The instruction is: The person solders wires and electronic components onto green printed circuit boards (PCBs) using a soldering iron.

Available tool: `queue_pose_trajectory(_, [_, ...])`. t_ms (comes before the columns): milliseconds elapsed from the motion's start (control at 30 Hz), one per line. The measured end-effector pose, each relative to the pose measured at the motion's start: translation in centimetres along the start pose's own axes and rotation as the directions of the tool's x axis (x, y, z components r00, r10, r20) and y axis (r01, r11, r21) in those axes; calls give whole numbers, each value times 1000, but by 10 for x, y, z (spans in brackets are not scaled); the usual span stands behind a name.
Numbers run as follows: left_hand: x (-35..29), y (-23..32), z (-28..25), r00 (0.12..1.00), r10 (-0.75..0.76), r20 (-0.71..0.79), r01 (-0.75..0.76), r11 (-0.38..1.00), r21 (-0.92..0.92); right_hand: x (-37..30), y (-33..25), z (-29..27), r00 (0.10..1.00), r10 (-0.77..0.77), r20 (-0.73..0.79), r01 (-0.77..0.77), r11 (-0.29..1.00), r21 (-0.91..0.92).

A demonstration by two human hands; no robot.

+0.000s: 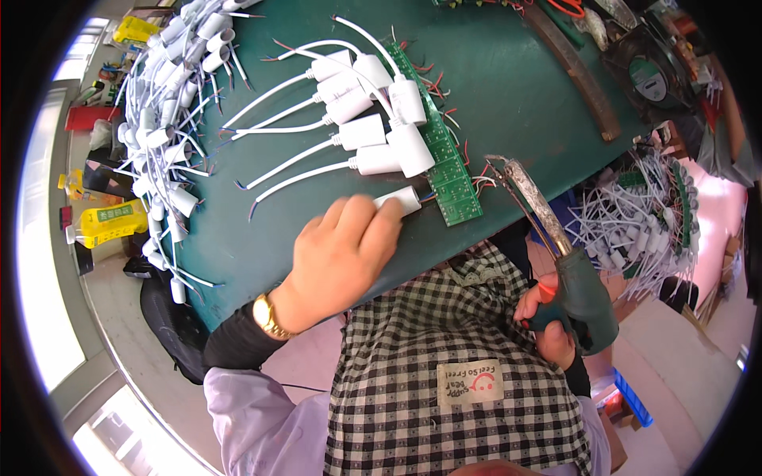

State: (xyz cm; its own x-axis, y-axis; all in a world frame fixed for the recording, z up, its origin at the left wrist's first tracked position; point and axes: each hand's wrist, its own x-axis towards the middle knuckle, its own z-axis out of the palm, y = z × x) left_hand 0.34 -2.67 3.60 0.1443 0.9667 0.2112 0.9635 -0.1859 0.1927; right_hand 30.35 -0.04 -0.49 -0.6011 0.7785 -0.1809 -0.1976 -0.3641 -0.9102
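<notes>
My left hand (341, 250) is closed around a white plastic cylinder (405, 201) near the front edge of the table. Thin wires run from this cylinder's open end to the near end of a long green circuit board (454, 182). Several more white cylinders (377, 157) with white cables lie along the board's left side, some of them over its edge. In my right hand (546, 321) is a soldering gun (589, 297) with a dark green body and a red trigger. Its tip points up and left, to the right of the board, apart from it.
Loose white cylinders with cables (171, 119) are heaped along the left side of the green table (262, 190). A curved brown bar (575, 75) and a black fan (647, 75) lie at the far right. Wired assemblies (635, 230) sit lower right; a yellow bottle (113, 222) stands left.
</notes>
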Motion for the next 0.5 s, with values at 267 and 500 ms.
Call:
queue_pose_trajectory(267, [7, -40, -13, 997, -24, 77, 35, 988, -149, 0, 16, -6, 990, -105, -91, 104, 994, -10])
queue_pose_trajectory(500, [47, -211, -42, 857, -387, -339, 479, 842, 250, 7, 16, -6, 960, -276, -38, 277, 960, 27])
